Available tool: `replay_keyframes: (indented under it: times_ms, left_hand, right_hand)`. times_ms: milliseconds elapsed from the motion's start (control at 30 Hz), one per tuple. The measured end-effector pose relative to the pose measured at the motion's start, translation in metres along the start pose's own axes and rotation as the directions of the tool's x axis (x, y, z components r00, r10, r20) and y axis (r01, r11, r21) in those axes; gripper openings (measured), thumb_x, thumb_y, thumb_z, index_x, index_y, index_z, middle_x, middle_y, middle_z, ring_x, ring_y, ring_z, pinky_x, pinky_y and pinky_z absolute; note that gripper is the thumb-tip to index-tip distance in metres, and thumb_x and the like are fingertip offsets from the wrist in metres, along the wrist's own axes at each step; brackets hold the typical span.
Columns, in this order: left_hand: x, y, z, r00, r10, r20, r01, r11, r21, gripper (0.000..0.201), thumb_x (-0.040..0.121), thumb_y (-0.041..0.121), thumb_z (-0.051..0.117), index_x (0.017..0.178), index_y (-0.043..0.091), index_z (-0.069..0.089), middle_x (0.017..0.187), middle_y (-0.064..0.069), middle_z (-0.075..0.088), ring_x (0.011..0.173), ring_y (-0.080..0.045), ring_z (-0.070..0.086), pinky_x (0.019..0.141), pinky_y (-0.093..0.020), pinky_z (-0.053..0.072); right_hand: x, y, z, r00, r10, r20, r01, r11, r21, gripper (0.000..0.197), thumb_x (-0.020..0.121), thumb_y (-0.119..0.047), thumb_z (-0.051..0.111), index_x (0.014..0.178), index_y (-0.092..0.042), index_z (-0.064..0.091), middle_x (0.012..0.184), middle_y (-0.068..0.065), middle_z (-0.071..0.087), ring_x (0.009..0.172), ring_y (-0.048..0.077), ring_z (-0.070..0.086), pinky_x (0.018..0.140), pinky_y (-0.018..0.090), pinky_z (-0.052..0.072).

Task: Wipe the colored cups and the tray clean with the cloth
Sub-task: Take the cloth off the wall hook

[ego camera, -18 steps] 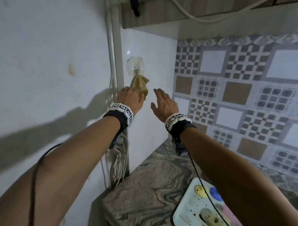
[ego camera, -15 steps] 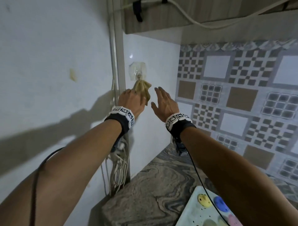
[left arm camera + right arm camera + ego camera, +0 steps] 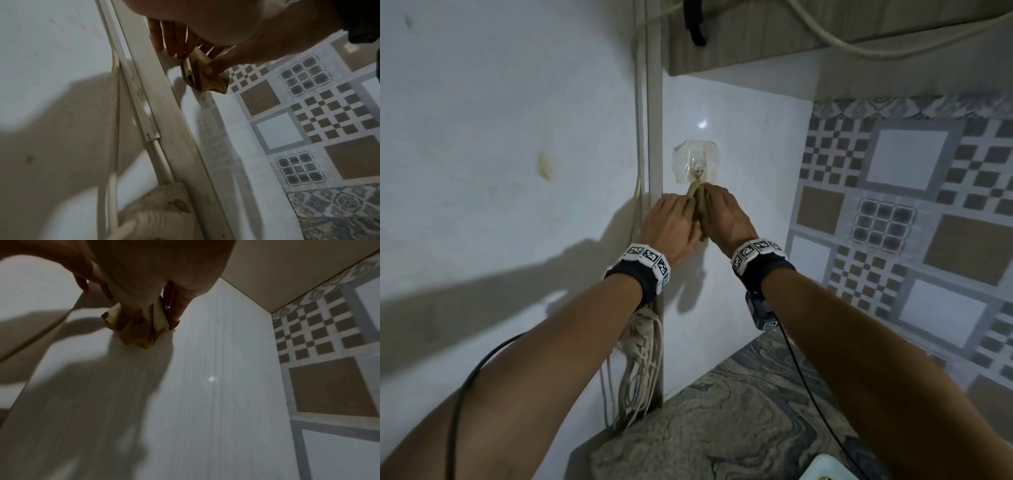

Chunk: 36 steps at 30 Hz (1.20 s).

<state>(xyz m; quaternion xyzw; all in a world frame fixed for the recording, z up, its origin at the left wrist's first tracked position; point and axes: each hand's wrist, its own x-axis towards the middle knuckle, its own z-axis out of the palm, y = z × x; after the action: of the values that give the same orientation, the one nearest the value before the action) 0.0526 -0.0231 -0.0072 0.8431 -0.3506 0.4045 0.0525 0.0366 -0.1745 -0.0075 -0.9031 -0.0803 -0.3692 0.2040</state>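
A small yellow cloth (image 3: 700,204) hangs from a clear stick-on hook (image 3: 697,164) on the white wall. My left hand (image 3: 678,219) pinches it from the left, and in the left wrist view the thumb presses the cloth (image 3: 205,84) against the fingers. From the right, my right hand (image 3: 722,212) closes its fingers round the bunched cloth (image 3: 139,335). Only a white corner of the tray (image 3: 828,467) shows at the bottom edge of the head view. The coloured cups are out of sight.
A white power strip with coiled cables (image 3: 643,359) hangs on the wall below my left wrist, beside a vertical conduit (image 3: 654,102). The marbled counter (image 3: 722,428) lies below. A cabinet underside (image 3: 756,34) is overhead, with patterned tiles (image 3: 911,222) on the right.
My right hand, held open beside the cloth before, has moved in and taken hold of it. The left hand has slid up the cloth. The view has tilted up, so the cups have dropped out.
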Motion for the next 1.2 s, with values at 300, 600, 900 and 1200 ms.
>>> replay_keyframes:
  times_ms: [300, 600, 900, 1200]
  left_hand:
    - [-0.001, 0.001, -0.001, 0.998, -0.034, 0.044, 0.034, 0.999, 0.007, 0.055, 0.086, 0.033, 0.033, 0.125, 0.003, 0.057, 0.116, -0.012, 0.062, 0.108, -0.029, 0.054, 0.096, -0.036, 0.039]
    - [-0.001, 0.010, -0.011, 0.997, -0.066, 0.047, 0.067, 0.998, -0.013, 0.055, 0.086, 0.032, 0.034, 0.123, 0.000, 0.060, 0.116, -0.015, 0.064, 0.108, -0.031, 0.058, 0.094, -0.038, 0.045]
    - [0.010, 0.022, -0.033, 0.996, -0.050, 0.073, 0.050, 0.999, 0.004, 0.050, 0.091, 0.031, 0.040, 0.128, 0.000, 0.053, 0.127, -0.017, 0.057, 0.109, -0.030, 0.052, 0.098, -0.039, 0.038]
    - [0.003, -0.011, -0.026, 0.998, -0.023, 0.060, 0.028, 0.996, -0.086, 0.047, 0.092, 0.026, 0.045, 0.132, 0.001, 0.050, 0.121, -0.014, 0.060, 0.114, -0.028, 0.050, 0.095, -0.037, 0.041]
  right_hand:
    - [0.009, -0.002, 0.001, 0.998, 0.021, -0.052, -0.011, 0.983, 0.186, 0.035, 0.094, -0.006, 0.054, 0.129, -0.003, 0.055, 0.124, 0.019, 0.060, 0.107, 0.036, 0.058, 0.086, 0.036, 0.047]
    - [0.004, 0.007, -0.029, 0.985, -0.030, -0.170, 0.047, 0.995, 0.093, 0.038, 0.094, -0.005, 0.054, 0.132, -0.003, 0.058, 0.122, 0.021, 0.061, 0.110, 0.038, 0.057, 0.087, 0.040, 0.050]
    - [0.009, -0.016, -0.055, 0.990, -0.014, -0.138, 0.013, 1.000, -0.010, 0.030, 0.093, -0.011, 0.053, 0.115, 0.004, 0.065, 0.107, 0.025, 0.063, 0.096, 0.041, 0.059, 0.077, 0.047, 0.051]
    - [0.010, -0.037, -0.036, 0.984, 0.165, -0.069, -0.168, 0.985, -0.028, 0.022, 0.092, -0.006, 0.053, 0.108, 0.002, 0.065, 0.087, 0.021, 0.071, 0.081, 0.038, 0.063, 0.071, 0.045, 0.053]
